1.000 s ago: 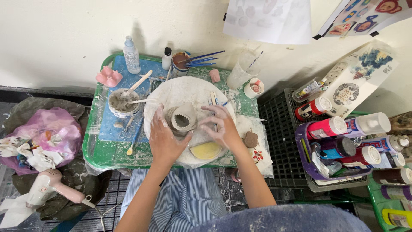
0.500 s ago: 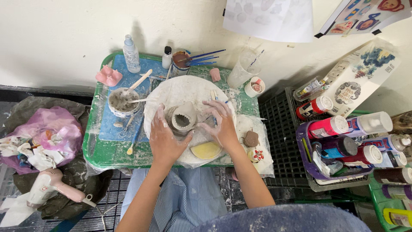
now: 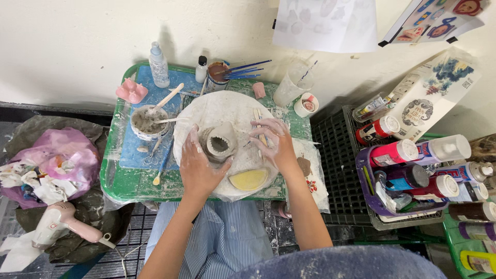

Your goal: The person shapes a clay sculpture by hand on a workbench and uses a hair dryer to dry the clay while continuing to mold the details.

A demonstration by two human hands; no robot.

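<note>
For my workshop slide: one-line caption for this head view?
Left hand steadies a grey clay cup on a round board; right hand rests beside it.
</note>
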